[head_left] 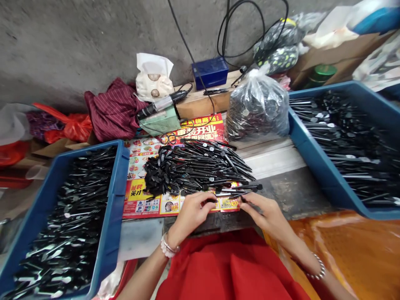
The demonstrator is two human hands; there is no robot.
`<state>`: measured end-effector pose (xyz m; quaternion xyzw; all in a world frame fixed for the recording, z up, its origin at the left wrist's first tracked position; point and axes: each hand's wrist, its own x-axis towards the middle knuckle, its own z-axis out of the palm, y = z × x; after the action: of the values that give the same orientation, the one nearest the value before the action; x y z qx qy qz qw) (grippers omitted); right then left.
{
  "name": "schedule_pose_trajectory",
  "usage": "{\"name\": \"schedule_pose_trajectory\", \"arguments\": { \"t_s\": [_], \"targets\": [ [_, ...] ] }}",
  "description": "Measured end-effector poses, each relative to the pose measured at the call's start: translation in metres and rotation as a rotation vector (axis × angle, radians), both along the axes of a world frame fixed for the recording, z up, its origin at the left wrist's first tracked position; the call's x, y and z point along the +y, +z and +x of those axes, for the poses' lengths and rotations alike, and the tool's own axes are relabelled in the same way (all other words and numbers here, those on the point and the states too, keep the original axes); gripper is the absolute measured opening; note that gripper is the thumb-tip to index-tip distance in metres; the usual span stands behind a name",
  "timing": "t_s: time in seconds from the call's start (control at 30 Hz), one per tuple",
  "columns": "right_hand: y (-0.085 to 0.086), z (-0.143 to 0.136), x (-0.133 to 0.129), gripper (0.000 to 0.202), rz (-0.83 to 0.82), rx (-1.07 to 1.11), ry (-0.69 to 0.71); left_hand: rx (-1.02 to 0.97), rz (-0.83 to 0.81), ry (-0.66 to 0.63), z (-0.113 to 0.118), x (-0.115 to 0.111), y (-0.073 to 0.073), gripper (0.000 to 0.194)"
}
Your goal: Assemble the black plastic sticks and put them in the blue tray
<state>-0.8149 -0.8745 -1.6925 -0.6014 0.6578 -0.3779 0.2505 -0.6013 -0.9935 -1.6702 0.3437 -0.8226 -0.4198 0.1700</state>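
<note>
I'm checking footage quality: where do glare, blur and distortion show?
Head view: glare on the clear bag and orange surface; head view: black pieces look blurred in the left tub, near end; head view: apparent wide-angle stretching toward the side edges.

The sticks (203, 166) are black with silvery-white patches; the flyer (137, 210) is red, yellow and white, dotted with coloured pictures and print. Left bin (112, 225) and right bin (312, 154) are blue. The cloth (109, 110) is maroon with thin pale stripes, the box (211, 74) dark blue, the carton (164, 121) pale green, the tin (323, 74) green. The dotted bag (283, 58) is dark with yellow-green spots. The clothing (231, 271) is plain red, the sheet (356, 254) orange, the wall (93, 41) mottled grey, one bracelet (166, 249) whitish, the other (321, 266) silvery
</note>
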Motion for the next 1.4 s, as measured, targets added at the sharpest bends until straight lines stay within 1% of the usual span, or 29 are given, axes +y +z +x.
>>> {"name": "schedule_pose_trajectory", "arguments": {
  "t_s": [0.1, 0.17, 0.27, 0.37, 0.47, 0.57, 0.7, 0.83, 0.97, 1.07, 1.17, 1.27, 1.4],
  "targets": [
    [0.0, 0.009, -0.003, 0.021, 0.048, -0.03, 0.086, 0.06, 0.137, 0.103, 0.006, -0.01, 0.008, 0.013],
    [0.0, 0.016, -0.006, 0.021, 0.059, -0.017, 0.151, 0.096, 0.195, 0.138, 0.007, -0.016, 0.015, 0.013],
    [0.0, 0.025, -0.011, 0.022, 0.046, -0.005, 0.212, 0.137, 0.259, 0.123, 0.004, -0.02, 0.023, 0.014],
    [0.002, 0.029, -0.017, 0.025, 0.027, -0.024, 0.23, 0.141, 0.294, 0.087, 0.001, -0.02, 0.026, 0.015],
    [0.005, 0.028, -0.028, 0.023, 0.035, -0.023, 0.233, 0.12, 0.275, 0.062, -0.002, -0.022, 0.023, 0.016],
    [0.008, 0.024, -0.046, 0.022, 0.021, -0.018, 0.216, 0.111, 0.24, 0.053, -0.003, -0.029, 0.021, 0.017],
    [0.012, 0.022, -0.073, 0.023, 0.004, -0.043, 0.224, 0.108, 0.229, 0.092, -0.001, -0.042, 0.022, 0.019],
    [0.014, 0.027, -0.088, 0.023, -0.022, -0.031, 0.211, 0.1, 0.233, 0.104, 0.004, -0.051, 0.018, 0.019],
    [0.014, 0.031, -0.094, 0.023, -0.084, 0.018, 0.187, 0.133, 0.265, 0.108, 0.008, -0.055, 0.011, 0.022],
    [0.014, 0.034, -0.096, 0.023, -0.129, 0.039, 0.172, 0.154, 0.241, 0.148, 0.009, -0.056, 0.008, 0.02],
    [0.015, 0.037, -0.095, 0.022, -0.182, 0.062, 0.155, 0.186, 0.239, 0.181, 0.008, -0.055, 0.006, 0.017],
    [0.016, 0.041, -0.093, 0.02, -0.232, 0.065, 0.122, 0.22, 0.257, 0.2, 0.008, -0.054, 0.004, 0.017],
    [0.015, 0.045, -0.09, 0.017, -0.28, 0.074, 0.099, 0.274, 0.241, 0.216, 0.009, -0.052, 0.0, 0.016]
  ]
}}
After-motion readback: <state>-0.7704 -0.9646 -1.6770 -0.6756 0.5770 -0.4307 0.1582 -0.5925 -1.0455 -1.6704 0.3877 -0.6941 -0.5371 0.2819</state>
